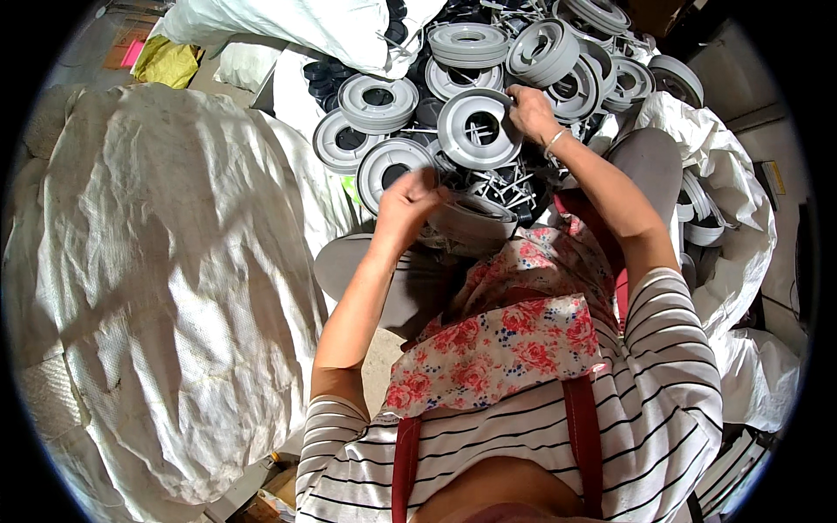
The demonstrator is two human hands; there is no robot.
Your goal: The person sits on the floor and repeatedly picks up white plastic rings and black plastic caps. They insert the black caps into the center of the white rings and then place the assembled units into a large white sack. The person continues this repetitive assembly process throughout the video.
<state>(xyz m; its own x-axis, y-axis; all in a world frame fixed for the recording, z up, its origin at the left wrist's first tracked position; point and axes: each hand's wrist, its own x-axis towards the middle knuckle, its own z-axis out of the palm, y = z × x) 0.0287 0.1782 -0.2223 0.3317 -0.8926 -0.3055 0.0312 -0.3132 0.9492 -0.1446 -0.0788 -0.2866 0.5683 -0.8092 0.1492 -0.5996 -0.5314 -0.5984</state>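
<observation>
My left hand is closed on the edge of a grey plastic disc that lies low in front of me, just above my lap. My right hand reaches farther out and grips the rim of a round grey spool-like disc with a dark centre hole, tilted up on the heap. Around both hands lies a pile of similar grey discs, black round parts and thin white pins.
A large white woven sack fills the left side. More white sacks lie at the top and another sack holds discs at the right. A floral apron covers my lap.
</observation>
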